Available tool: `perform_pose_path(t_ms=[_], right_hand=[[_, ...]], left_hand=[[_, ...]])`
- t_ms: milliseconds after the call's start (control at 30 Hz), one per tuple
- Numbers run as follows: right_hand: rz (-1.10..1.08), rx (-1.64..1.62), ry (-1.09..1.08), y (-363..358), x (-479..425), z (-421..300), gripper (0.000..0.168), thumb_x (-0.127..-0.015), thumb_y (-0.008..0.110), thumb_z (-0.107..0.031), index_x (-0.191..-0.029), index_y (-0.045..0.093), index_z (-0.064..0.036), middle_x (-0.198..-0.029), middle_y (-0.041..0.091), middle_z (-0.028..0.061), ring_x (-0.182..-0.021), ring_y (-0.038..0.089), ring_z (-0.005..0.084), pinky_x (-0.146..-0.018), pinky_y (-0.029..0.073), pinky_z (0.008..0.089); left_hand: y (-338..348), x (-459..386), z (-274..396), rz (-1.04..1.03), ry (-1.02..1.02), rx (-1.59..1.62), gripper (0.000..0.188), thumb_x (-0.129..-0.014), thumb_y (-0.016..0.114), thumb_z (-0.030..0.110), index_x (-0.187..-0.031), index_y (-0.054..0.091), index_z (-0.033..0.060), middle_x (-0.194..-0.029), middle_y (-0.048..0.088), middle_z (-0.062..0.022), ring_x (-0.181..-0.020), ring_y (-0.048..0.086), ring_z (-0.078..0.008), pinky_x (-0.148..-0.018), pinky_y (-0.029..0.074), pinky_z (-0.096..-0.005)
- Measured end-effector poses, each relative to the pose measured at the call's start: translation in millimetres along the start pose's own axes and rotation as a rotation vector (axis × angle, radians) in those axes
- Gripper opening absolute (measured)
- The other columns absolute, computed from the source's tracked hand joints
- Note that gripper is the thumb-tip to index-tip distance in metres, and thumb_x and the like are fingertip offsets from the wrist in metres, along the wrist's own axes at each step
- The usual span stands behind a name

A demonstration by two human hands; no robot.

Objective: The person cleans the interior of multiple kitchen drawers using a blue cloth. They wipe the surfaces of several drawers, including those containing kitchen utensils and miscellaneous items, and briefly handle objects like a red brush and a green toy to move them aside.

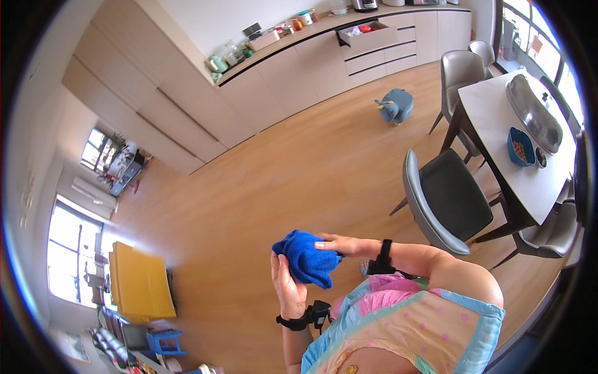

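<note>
A bunched blue cloth (310, 257) is held between both hands in front of my body, above the wooden floor. My left hand (290, 285) supports it from its left and lower side, fingers pointing up along the fabric. From the right, my right hand (340, 244) grips the cloth's upper edge, its thumb lying on top. The fabric is crumpled into a loose bundle, and some of the fingers are hidden behind it. Each wrist wears a black strap with a small device.
A grey chair (455, 196) stands at the right beside a white-topped table (495, 135) holding a blue basket (521, 147). A blue animal-shaped stool (396, 105) is on the floor. Cabinets with an open drawer (369, 39) line the back. A yellow-covered object (142, 280) stands left.
</note>
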State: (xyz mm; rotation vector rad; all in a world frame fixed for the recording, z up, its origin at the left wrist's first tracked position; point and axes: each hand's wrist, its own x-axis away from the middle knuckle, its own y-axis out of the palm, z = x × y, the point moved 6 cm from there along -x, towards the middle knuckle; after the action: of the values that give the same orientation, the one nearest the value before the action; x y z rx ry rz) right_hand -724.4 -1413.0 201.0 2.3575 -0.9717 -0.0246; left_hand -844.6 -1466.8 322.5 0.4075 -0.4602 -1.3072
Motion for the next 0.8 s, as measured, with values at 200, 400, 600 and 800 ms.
perform_pose_path(t_ms=[200, 400, 600, 800], right_hand=[[-0.092, -0.419, 0.051, -46, -80, -71, 0.038, -0.09, 0.061, -0.032, -0.112, 0.059, -0.002, -0.096, 0.067, 0.0085, -0.082, 0.066, 0.0184, -0.077, 0.054, 0.0349], [0.37, -0.289, -0.077, -160, -164, -156, 0.032, -0.088, 0.064, -0.02, -0.113, 0.061, 0.001, -0.104, 0.067, 0.0086, -0.088, 0.065, 0.0163, -0.08, 0.053, 0.0306], [0.674, -0.432, -0.285, -266, -238, -244, 0.028, -0.085, 0.065, -0.014, -0.107, 0.061, 0.001, -0.095, 0.068, 0.0096, -0.08, 0.066, 0.0176, -0.071, 0.055, 0.03], [0.898, -0.293, -0.559, -360, -235, -358, 0.024, -0.086, 0.063, -0.014, -0.105, 0.059, 0.001, -0.092, 0.067, 0.0087, -0.078, 0.064, 0.015, -0.064, 0.052, 0.0271]], left_hand=[[-10, -159, 0, -0.1, 0.09, -0.101, 0.04, -0.089, 0.059, 0.015, -0.124, 0.045, 0.0017, -0.119, 0.055, -0.01, -0.109, 0.055, -0.0202, -0.094, 0.045, -0.0359], [-78, -358, -87, -0.005, -0.194, -0.119, 0.02, -0.09, 0.057, 0.013, -0.103, 0.058, -0.0025, -0.097, 0.063, -0.0096, -0.089, 0.062, -0.0177, -0.082, 0.05, -0.0318], [-77, -559, -136, -0.193, -0.512, -0.304, 0.029, -0.093, 0.055, 0.023, -0.11, 0.057, -0.0012, -0.087, 0.06, -0.0044, -0.077, 0.058, -0.0115, -0.069, 0.049, -0.0256], [47, -693, -165, -0.567, -0.404, -0.541, 0.058, -0.092, 0.058, 0.032, -0.137, 0.036, 0.0028, -0.124, 0.054, -0.0092, -0.105, 0.057, -0.0182, -0.087, 0.047, -0.0287]])
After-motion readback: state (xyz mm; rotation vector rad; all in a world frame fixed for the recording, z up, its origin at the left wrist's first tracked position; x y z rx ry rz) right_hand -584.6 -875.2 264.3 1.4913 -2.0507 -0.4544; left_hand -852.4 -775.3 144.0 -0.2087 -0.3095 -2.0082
